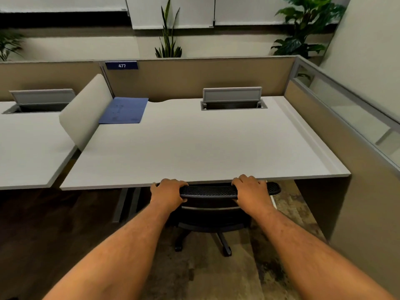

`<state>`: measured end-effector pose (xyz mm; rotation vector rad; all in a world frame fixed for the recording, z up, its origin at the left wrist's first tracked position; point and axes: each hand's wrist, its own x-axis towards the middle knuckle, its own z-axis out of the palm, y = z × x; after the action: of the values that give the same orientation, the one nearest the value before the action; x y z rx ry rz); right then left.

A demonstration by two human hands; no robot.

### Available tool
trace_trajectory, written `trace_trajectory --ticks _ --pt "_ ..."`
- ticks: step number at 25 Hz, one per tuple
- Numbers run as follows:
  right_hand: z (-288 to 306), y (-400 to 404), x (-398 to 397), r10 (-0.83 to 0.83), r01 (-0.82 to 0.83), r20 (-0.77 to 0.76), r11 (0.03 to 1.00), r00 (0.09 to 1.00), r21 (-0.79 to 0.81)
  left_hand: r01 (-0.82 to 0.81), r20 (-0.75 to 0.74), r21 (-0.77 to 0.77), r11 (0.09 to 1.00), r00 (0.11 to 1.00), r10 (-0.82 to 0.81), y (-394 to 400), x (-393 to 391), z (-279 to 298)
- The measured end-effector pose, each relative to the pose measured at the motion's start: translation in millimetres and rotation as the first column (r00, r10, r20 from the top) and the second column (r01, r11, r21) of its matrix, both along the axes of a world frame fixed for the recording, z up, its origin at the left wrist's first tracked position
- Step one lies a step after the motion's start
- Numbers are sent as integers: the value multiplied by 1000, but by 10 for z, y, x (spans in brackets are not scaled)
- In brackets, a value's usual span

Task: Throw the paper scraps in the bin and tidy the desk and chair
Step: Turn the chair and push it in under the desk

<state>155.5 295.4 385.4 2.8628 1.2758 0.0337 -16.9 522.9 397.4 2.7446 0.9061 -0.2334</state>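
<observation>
The chair (213,204) stands at 6 o'clock of the worktop (194,144), its seat tucked under the front edge. The left hand (167,192) and right hand (252,191) grip the top rail of the mesh backrest; the fingers (183,183) of both are wrapped shut over it. Judged handling: rigid frame, yielding mesh, rolls easily on its castors, so hold the rail, not the mesh. No paper scraps are visible. A blue mat (124,110) lies at 11 o'clock.
</observation>
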Motion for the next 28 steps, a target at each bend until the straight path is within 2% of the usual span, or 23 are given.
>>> trace_trajectory --ticks 5,11,17,24,28 --pt "49 223 184 9 -10 -13 999 1000 -51 28 50 46 999 998 -30 205 155 -91" --pt "70 66 502 20 -25 -50 995 999 -95 26 50 72 997 998 -29 -20 365 -116" --pt "3 5 562 62 -63 -24 996 998 -66 -8 -37 52 999 999 10 -81 431 -60" --pt "36 2 570 56 -62 -85 996 995 -66 -73 -207 104 992 974 94 -328 577 19" --pt "55 -71 515 72 -76 -112 997 991 -33 -34 -121 147 988 991 52 -451 526 -2"
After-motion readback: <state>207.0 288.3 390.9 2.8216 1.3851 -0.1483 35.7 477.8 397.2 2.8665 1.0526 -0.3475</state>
